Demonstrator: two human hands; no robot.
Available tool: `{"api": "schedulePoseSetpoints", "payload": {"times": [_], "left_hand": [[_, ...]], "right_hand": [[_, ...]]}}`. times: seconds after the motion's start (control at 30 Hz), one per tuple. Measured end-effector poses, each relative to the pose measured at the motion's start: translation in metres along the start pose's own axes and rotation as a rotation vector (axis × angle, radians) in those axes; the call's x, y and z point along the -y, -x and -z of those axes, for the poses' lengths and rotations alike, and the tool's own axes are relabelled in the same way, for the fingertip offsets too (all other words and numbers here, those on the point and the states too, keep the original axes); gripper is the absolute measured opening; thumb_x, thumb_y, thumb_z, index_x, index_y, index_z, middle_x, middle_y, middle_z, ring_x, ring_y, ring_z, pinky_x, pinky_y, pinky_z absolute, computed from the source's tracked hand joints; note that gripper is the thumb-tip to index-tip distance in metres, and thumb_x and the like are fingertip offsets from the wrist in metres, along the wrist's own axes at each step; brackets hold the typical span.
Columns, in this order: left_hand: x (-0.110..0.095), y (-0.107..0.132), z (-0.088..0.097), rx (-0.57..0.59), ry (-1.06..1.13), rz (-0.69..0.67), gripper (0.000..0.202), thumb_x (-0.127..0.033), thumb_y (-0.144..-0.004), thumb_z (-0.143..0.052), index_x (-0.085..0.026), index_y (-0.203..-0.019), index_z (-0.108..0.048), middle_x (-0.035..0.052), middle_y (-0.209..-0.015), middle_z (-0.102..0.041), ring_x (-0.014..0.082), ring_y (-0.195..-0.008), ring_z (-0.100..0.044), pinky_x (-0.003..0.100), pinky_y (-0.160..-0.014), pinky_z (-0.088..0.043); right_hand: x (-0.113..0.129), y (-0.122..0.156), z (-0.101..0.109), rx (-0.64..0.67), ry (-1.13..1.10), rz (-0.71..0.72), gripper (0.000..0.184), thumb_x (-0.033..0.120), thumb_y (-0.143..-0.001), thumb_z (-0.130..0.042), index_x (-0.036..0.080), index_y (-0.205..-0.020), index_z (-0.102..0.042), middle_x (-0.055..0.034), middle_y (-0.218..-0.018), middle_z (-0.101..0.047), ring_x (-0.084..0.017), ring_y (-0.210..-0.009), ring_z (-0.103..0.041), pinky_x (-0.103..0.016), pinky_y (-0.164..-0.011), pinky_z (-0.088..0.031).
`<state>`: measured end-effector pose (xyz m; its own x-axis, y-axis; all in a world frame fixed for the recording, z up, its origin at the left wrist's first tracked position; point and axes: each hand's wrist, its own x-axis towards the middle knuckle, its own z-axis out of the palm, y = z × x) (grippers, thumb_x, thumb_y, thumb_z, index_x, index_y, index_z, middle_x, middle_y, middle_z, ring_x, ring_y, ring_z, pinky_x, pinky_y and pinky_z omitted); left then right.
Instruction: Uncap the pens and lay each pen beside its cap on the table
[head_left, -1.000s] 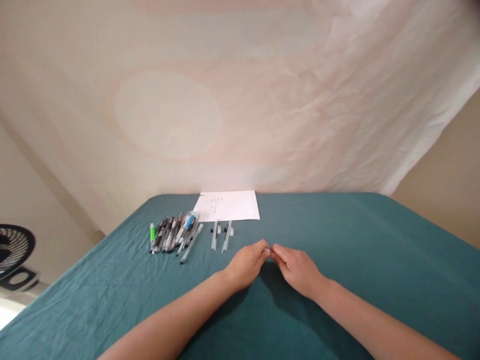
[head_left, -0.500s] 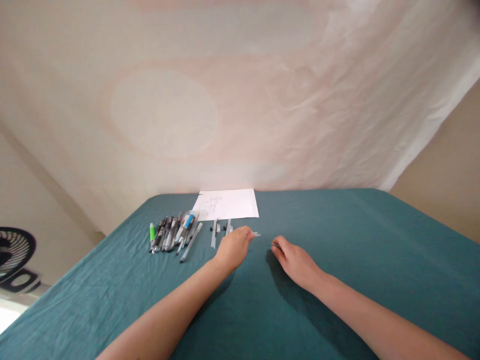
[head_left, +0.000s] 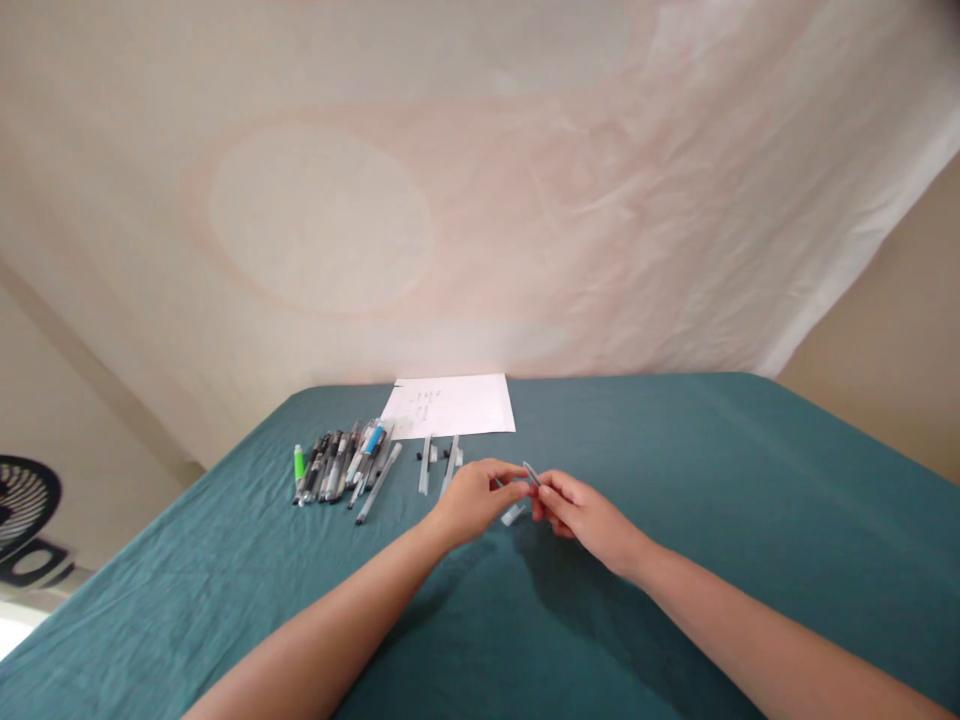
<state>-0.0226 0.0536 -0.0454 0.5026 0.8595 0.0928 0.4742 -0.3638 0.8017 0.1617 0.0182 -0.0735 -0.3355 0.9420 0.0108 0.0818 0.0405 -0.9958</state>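
Observation:
My right hand (head_left: pixel 581 510) pinches a slim grey pen part (head_left: pixel 532 474) between thumb and fingers, its tip pointing up and to the left. My left hand (head_left: pixel 480 497) meets it from the other side, thumb and forefinger closed at the same part. Below the left thumb shows a short clear plastic piece (head_left: pixel 513 515); I cannot tell whether it is held or lies on the cloth. Left of my left hand lie two clear pen barrels, one (head_left: pixel 424 470) in full view and the other (head_left: pixel 451 465) partly covered by the hand, with small black and clear pieces beside them.
A heap of pens (head_left: pixel 345 465) lies at the left, with a green one (head_left: pixel 298 462) at its edge and a single pen (head_left: pixel 379 485) at its right. Behind is a white sheet (head_left: pixel 469 405) with writing. A green cloth (head_left: pixel 712 480) covers the table. A fan (head_left: pixel 26 505) stands at far left.
My hands have come together: the left moved slightly right and down, the right slightly left. The grey part now shows between them, and the clear piece appears below the left thumb.

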Motion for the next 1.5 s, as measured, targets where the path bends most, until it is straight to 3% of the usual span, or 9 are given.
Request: {"api": "schedulePoseSetpoints", "payload": {"times": [0.1, 0.17, 0.4, 0.53, 0.83, 1.0, 1.07, 1.3, 1.5], "left_hand": [[-0.001, -0.003, -0.007, 0.051, 0.455, 0.119, 0.039, -0.045, -0.079, -0.054, -0.016, -0.102, -0.066, 0.0027, -0.069, -0.06, 0.0089, -0.053, -0.045, 0.021, -0.052, -0.033], [0.002, -0.004, -0.012, 0.018, 0.649, 0.177, 0.041, -0.045, -0.075, -0.06, -0.013, -0.1, -0.066, 0.0016, -0.063, -0.057, 0.0074, -0.052, -0.044, 0.02, -0.049, -0.032], [0.022, -0.016, 0.003, -0.397, 1.011, 0.233, 0.033, -0.04, -0.069, -0.068, -0.015, -0.091, -0.064, 0.0014, -0.076, -0.058, 0.0065, -0.061, -0.052, 0.016, -0.051, -0.038], [0.027, -0.018, 0.007, -0.391, 1.065, 0.225, 0.033, -0.039, -0.07, -0.068, -0.015, -0.092, -0.062, 0.0041, -0.087, -0.062, 0.006, -0.062, -0.054, 0.016, -0.051, -0.04], [0.026, -0.017, -0.006, -0.359, 1.099, 0.212, 0.028, -0.039, -0.074, -0.065, -0.016, -0.091, -0.06, 0.0032, -0.088, -0.065, 0.005, -0.058, -0.054, 0.016, -0.051, -0.04], [0.023, -0.012, -0.011, -0.133, 1.061, 0.205, 0.037, -0.036, -0.074, -0.066, -0.015, -0.104, -0.061, 0.0094, -0.101, -0.064, 0.0084, -0.069, -0.057, 0.017, -0.054, -0.041], [0.022, -0.011, -0.014, -0.096, 1.046, 0.214, 0.035, -0.036, -0.074, -0.066, -0.015, -0.102, -0.062, 0.0096, -0.1, -0.065, 0.0096, -0.072, -0.058, 0.017, -0.056, -0.042], [0.026, -0.01, -0.016, -0.115, 1.07, 0.206, 0.03, -0.034, -0.075, -0.066, -0.015, -0.097, -0.061, 0.0088, -0.098, -0.066, 0.013, -0.078, -0.06, 0.021, -0.063, -0.046], [0.027, -0.009, -0.02, -0.15, 1.029, 0.181, 0.032, -0.036, -0.073, -0.067, -0.014, -0.095, -0.06, 0.0092, -0.092, -0.068, 0.0182, -0.083, -0.064, 0.024, -0.067, -0.047]], "right_hand": [[0.002, 0.001, -0.005, 0.137, -0.312, -0.115, 0.035, 0.052, -0.083, -0.048, 0.018, -0.091, -0.053, 0.0011, -0.068, -0.051, -0.006, -0.048, -0.035, -0.017, -0.043, -0.025], [0.0, 0.001, -0.006, 0.177, -0.411, -0.153, 0.035, 0.052, -0.082, -0.05, 0.019, -0.092, -0.053, 0.0014, -0.067, -0.051, -0.005, -0.047, -0.036, -0.017, -0.043, -0.027], [-0.007, -0.001, 0.005, 0.309, -0.484, -0.315, 0.03, 0.046, -0.081, -0.056, 0.016, -0.085, -0.055, 0.002, -0.063, -0.051, -0.006, -0.05, -0.045, -0.016, -0.043, -0.033], [-0.008, -0.003, 0.009, 0.283, -0.516, -0.33, 0.031, 0.047, -0.081, -0.055, 0.016, -0.086, -0.054, 0.0018, -0.063, -0.052, -0.006, -0.048, -0.045, -0.015, -0.039, -0.031], [-0.007, -0.003, 0.008, 0.324, -0.474, -0.333, 0.033, 0.047, -0.081, -0.055, 0.015, -0.086, -0.055, 0.0008, -0.065, -0.055, -0.006, -0.047, -0.045, -0.015, -0.039, -0.032], [-0.011, -0.004, 0.008, 0.309, -0.519, -0.311, 0.031, 0.046, -0.08, -0.056, 0.016, -0.082, -0.052, 0.002, -0.061, -0.054, -0.006, -0.045, -0.044, -0.015, -0.038, -0.031], [-0.012, -0.005, 0.008, 0.311, -0.535, -0.301, 0.03, 0.046, -0.081, -0.056, 0.016, -0.082, -0.053, 0.0018, -0.061, -0.054, -0.006, -0.045, -0.044, -0.016, -0.038, -0.031], [-0.015, -0.006, 0.011, 0.286, -0.565, -0.304, 0.027, 0.039, -0.079, -0.061, 0.013, -0.086, -0.057, -0.0007, -0.066, -0.059, -0.005, -0.047, -0.046, -0.015, -0.039, -0.031], [-0.018, -0.005, 0.008, 0.221, -0.441, -0.293, 0.029, 0.04, -0.077, -0.063, 0.012, -0.082, -0.059, -0.0037, -0.068, -0.064, -0.007, -0.051, -0.057, -0.013, -0.038, -0.038]]}}
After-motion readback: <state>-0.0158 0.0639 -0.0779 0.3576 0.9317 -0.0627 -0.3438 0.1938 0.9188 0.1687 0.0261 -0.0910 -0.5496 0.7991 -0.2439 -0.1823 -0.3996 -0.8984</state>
